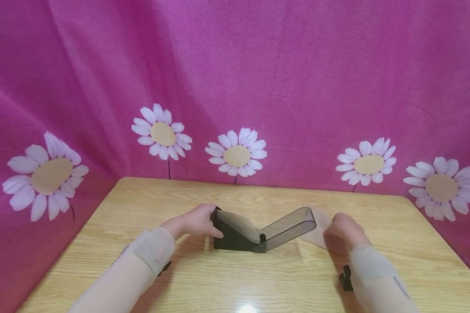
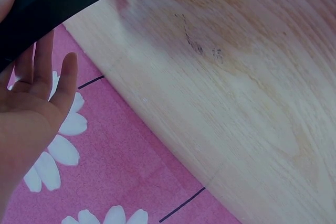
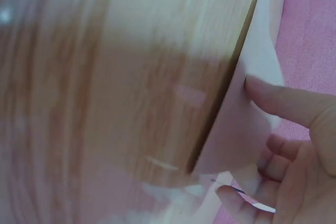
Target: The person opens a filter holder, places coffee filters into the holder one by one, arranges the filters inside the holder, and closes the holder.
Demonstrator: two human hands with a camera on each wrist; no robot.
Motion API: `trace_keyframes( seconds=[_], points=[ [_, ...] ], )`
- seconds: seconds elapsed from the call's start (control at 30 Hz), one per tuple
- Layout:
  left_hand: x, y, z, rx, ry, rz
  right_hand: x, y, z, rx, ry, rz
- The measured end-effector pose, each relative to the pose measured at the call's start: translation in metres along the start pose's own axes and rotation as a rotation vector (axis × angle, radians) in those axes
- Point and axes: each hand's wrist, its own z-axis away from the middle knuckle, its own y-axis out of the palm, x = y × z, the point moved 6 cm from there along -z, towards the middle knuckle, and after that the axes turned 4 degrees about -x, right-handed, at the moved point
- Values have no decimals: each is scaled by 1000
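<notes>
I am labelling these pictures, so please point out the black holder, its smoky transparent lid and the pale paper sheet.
Black holder [image 1: 235,240]: head view, on its side wall.
Smoky transparent lid [image 1: 285,229]: head view, mid-panel.
Pale paper sheet [image 3: 239,127]: right wrist view, on its flat face.

A box [image 1: 233,239] stood on the table [image 1: 281,284], with a stack of sheets [image 1: 240,224] in it and its lid [image 1: 285,230] slanting up to the right. The left hand [image 1: 197,220] gripped the box's left end. Just right of the lid's free end was a loose sheet [image 1: 317,234], its right side in the right hand [image 1: 346,229]. Behind the table's far edge hung a cloth [image 1: 297,95], with flowers [image 1: 236,155] along its lower part.
</notes>
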Motion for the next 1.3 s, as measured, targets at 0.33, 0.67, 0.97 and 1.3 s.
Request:
trace_keyframes(
  seconds=[0.33,0.67,0.97,1.3],
  points=[
    [-1,0,0,6,18,1,-2,-11,1,15,-76,-190],
    [-2,-1,1,4,17,-5,-1,-39,1,5,-241,-241],
    [-3,-1,1,-2,0,-18,4,-65,11,-29,-240,-271],
    [-4,-1,1,4,14,-9,14,-89,19,-119,-295,-316]
  ],
)
